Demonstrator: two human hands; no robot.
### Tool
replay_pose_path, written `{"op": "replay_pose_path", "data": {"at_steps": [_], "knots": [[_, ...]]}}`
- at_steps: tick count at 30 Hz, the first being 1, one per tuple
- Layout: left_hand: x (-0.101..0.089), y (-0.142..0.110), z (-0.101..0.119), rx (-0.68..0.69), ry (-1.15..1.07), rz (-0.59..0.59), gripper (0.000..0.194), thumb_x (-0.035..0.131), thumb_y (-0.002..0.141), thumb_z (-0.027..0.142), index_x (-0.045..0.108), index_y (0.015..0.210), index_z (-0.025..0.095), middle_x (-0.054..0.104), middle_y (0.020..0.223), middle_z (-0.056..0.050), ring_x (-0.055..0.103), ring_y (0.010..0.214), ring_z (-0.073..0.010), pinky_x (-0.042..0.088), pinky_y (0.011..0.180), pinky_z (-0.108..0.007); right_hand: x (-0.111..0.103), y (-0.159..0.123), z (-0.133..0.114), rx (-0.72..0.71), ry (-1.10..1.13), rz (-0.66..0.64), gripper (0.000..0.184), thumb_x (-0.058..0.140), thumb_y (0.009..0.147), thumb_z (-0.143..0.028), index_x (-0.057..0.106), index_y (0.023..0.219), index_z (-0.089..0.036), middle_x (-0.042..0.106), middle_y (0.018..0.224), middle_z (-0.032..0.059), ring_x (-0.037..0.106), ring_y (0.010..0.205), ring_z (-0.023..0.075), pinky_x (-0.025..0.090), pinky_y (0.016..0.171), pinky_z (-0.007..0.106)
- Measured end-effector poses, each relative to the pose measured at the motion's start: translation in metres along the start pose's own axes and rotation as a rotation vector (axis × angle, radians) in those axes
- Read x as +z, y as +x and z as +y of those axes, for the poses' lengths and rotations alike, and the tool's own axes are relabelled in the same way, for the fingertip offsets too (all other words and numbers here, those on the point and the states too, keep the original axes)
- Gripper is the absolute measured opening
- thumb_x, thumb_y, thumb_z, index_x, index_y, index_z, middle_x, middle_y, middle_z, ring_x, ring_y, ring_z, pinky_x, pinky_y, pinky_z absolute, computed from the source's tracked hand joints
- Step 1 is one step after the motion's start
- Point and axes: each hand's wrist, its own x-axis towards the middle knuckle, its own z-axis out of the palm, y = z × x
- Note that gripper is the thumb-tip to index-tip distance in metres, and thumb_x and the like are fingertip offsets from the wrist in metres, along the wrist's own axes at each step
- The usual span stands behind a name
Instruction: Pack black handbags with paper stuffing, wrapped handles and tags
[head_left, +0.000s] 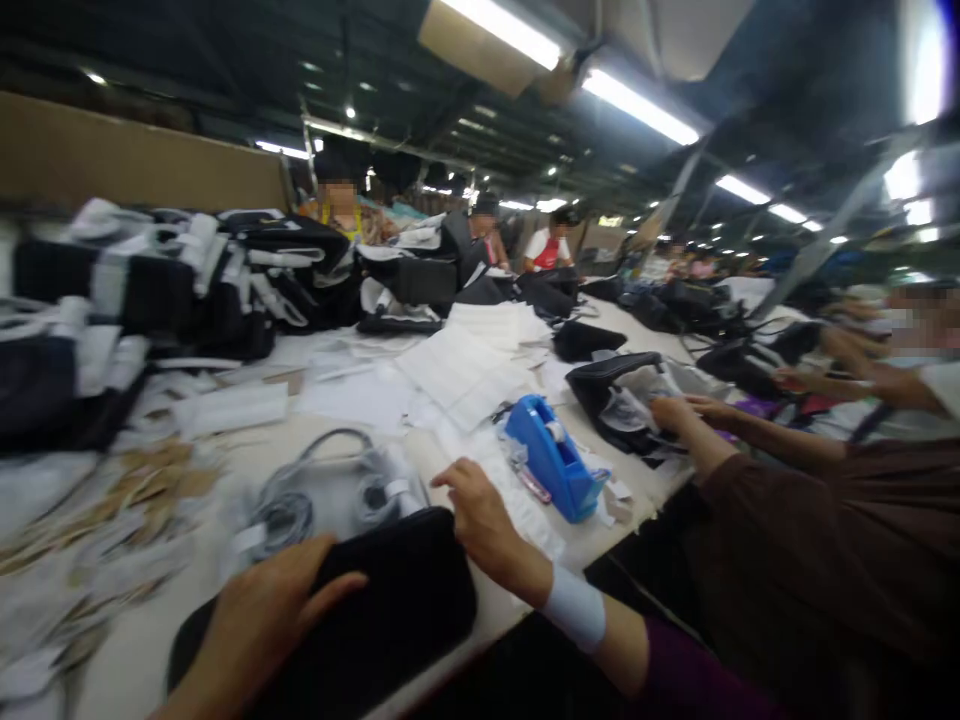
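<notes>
A black zipped case [390, 610] lies flat on the table's near edge. My left hand [262, 615] rests on top of its left part, fingers curled over the case and thumb stretched out. My right hand [480, 520] grips the case's right end, fingers bent at its upper corner; a white band wraps that wrist. Just beyond the case lie bagged grey coiled cables [315, 495].
A blue tape dispenser [555, 455] stands right of my right hand. White folded sheets [465, 375] and piles of black cases [247, 270] cover the table [127, 650]. A co-worker's hand [679, 412] on my right reaches into an open black case [622, 395]. More people sit further back.
</notes>
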Motion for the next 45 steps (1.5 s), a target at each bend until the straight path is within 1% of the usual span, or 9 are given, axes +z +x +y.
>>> {"op": "replay_pose_path", "data": {"at_steps": [2,4,7,18,23,26,33,39,45], "knots": [[-0.008,-0.003,0.004,0.015,0.099,-0.075,0.042,0.041,0.095,0.053,0.064,0.09,0.018,0.07,0.079,-0.007,0.068,0.071,-0.0251,0.047,0.057,-0.031,0.012,-0.009,-0.019,-0.239,-0.061,0.111,0.04,0.036,0.088,0.0,0.061,0.117,-0.015,0.061,0.112,0.011,0.053,0.106,0.0212,0.044,0.095,0.037],[-0.012,-0.001,0.009,0.028,0.127,-0.108,0.031,0.04,0.098,0.038,0.061,0.087,0.017,0.068,0.076,-0.006,0.067,0.07,-0.0234,0.046,0.058,-0.03,0.028,-0.014,-0.035,-0.475,-0.13,0.052,0.036,0.039,0.09,-0.004,0.059,0.118,-0.013,0.061,0.111,0.0117,0.052,0.106,0.0227,0.045,0.095,0.038],[-0.014,0.001,0.014,0.06,0.125,-0.102,0.022,0.039,0.093,0.016,0.058,0.081,0.017,0.065,0.073,-0.005,0.065,0.069,-0.022,0.047,0.06,-0.031,0.056,-0.014,-0.049,-0.588,-0.223,-0.014,0.03,0.039,0.091,-0.007,0.06,0.113,-0.01,0.062,0.105,0.0122,0.053,0.099,0.0238,0.048,0.091,0.038],[0.013,-0.006,0.007,0.086,0.253,0.052,0.029,0.04,0.091,0.008,0.047,0.119,0.009,0.067,0.087,-0.01,0.066,0.073,-0.0218,0.054,0.065,-0.033,0.096,-0.001,-0.033,-0.492,-0.242,0.084,0.031,0.039,0.085,-0.003,0.06,0.108,-0.005,0.06,0.1,0.014,0.052,0.094,0.0252,0.049,0.085,0.037],[-0.002,-0.005,0.008,0.19,0.148,0.203,0.035,0.036,0.088,0.002,0.049,0.119,0.013,0.061,0.11,-0.013,0.059,0.105,-0.0232,0.052,0.089,-0.034,0.098,-0.001,-0.033,-0.516,-0.295,0.103,0.024,0.044,0.085,-0.004,0.064,0.098,-0.008,0.06,0.092,0.012,0.052,0.086,0.0246,0.05,0.077,0.036],[-0.021,0.025,0.012,0.094,0.045,0.25,0.039,0.033,0.086,-0.001,0.051,0.117,0.016,0.058,0.112,-0.012,0.054,0.109,-0.0235,0.046,0.099,-0.038,0.095,-0.001,-0.035,-0.544,-0.353,0.091,0.022,0.045,0.085,-0.003,0.064,0.092,-0.009,0.058,0.089,0.0119,0.053,0.084,0.0244,0.049,0.074,0.036],[-0.004,0.126,-0.001,-0.289,0.057,-0.015,0.029,0.04,0.085,0.004,0.059,0.102,0.017,0.067,0.1,-0.008,0.062,0.092,-0.0212,0.047,0.079,-0.03,0.092,0.0,-0.036,-0.579,-0.417,0.024,0.021,0.046,0.084,-0.003,0.063,0.094,-0.009,0.059,0.092,0.0131,0.052,0.084,0.0237,0.048,0.075,0.035],[0.015,0.125,-0.015,-0.351,0.097,-0.051,0.023,0.042,0.089,0.012,0.06,0.1,0.02,0.069,0.1,-0.005,0.064,0.087,-0.0202,0.043,0.068,-0.028,0.074,0.014,-0.037,-0.403,-0.257,0.107,0.023,0.046,0.087,-0.007,0.061,0.103,-0.016,0.059,0.102,0.0087,0.053,0.09,0.0208,0.046,0.077,0.032],[0.01,0.123,-0.015,-0.428,0.127,-0.102,0.026,0.036,0.095,0.017,0.057,0.111,0.018,0.071,0.095,-0.009,0.068,0.086,-0.0221,0.045,0.069,-0.029,0.082,0.051,-0.046,-0.189,-0.494,0.041,0.02,0.051,0.084,-0.008,0.059,0.098,-0.019,0.061,0.081,0.0079,0.053,0.081,0.0256,0.047,0.072,0.038]]}}
